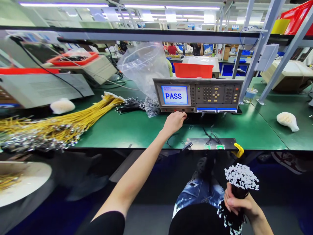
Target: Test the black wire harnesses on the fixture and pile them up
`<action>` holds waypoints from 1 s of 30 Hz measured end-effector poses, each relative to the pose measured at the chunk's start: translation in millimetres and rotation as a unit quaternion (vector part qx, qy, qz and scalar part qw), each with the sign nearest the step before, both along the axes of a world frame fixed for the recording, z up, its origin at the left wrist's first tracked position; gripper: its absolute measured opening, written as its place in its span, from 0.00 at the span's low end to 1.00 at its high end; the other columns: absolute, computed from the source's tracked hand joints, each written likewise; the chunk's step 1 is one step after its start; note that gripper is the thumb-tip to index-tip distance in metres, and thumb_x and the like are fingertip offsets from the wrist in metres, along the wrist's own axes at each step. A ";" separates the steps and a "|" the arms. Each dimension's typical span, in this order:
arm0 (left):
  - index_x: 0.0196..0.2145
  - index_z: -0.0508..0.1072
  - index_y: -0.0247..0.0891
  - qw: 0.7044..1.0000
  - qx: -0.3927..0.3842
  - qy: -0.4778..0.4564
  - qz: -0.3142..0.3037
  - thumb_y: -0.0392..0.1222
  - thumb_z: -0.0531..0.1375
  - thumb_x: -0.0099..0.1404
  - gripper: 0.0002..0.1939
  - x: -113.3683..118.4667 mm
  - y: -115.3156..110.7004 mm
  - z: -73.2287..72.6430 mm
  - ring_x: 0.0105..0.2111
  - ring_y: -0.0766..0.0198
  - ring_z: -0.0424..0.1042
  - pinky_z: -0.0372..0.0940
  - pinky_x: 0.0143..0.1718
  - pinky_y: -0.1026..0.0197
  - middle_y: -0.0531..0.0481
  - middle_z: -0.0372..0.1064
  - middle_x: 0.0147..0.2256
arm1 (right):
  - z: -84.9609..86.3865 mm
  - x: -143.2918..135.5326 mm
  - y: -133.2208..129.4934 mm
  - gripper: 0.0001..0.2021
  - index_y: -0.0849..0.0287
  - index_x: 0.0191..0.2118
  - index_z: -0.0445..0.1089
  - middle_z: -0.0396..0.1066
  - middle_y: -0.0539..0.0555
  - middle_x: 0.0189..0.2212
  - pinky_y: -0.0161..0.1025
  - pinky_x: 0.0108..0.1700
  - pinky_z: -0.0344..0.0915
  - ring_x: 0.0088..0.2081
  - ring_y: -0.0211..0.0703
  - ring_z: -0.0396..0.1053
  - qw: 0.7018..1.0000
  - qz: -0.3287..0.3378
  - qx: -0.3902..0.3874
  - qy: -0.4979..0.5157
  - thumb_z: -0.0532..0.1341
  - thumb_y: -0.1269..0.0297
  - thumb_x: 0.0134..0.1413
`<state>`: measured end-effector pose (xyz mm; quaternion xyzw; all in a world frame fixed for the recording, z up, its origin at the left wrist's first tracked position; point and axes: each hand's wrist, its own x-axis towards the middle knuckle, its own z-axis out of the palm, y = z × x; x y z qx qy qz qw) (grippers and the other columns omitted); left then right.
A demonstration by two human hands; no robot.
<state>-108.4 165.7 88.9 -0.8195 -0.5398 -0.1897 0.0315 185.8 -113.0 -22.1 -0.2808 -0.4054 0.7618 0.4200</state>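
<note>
Green bench [264, 138], one tester [198, 95] mid-frame — left hand [174, 120] curled by its base, grip unclear; lower right, right hand [235, 203] clasps one bundle [241, 177].

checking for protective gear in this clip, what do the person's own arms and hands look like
The left hand is ungloved, with no watch or bracelet visible at the wrist; the forearm is bare up to a short, plain black fabric sleeve near the elbow. The right hand is ungloved too, its visible wrist without a band; the sleeve on that side is out of view.
</note>
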 end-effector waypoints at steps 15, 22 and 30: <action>0.37 0.79 0.37 0.873 -0.131 -0.443 -0.160 0.36 0.63 0.68 0.04 75.0 -197.6 -13.3 0.30 0.62 0.79 0.73 0.34 0.64 0.48 0.80 0.32 | 44.9 -50.0 60.7 0.10 0.62 0.36 0.75 0.53 0.38 0.12 0.36 0.23 0.61 0.14 0.32 0.53 0.988 -0.147 0.037 0.036 0.71 0.61 0.52; 0.44 0.79 0.38 0.942 -0.028 -0.279 -0.184 0.29 0.57 0.67 0.13 67.3 -190.7 -38.3 0.31 0.62 0.76 0.70 0.34 0.62 0.46 0.77 0.35 | 44.4 -45.8 53.6 0.13 0.58 0.27 0.67 0.51 0.37 0.11 0.34 0.23 0.61 0.13 0.30 0.51 0.994 -0.066 0.022 0.087 0.71 0.62 0.49; 0.21 0.73 0.38 0.765 -0.222 -0.576 -0.183 0.35 0.64 0.63 0.12 26.5 -188.8 -29.5 0.31 0.60 0.75 0.70 0.38 0.59 0.49 0.73 0.25 | 38.7 -33.3 49.9 0.15 0.58 0.27 0.65 0.51 0.37 0.11 0.34 0.23 0.60 0.13 0.29 0.49 0.995 -0.045 -0.004 0.090 0.73 0.62 0.46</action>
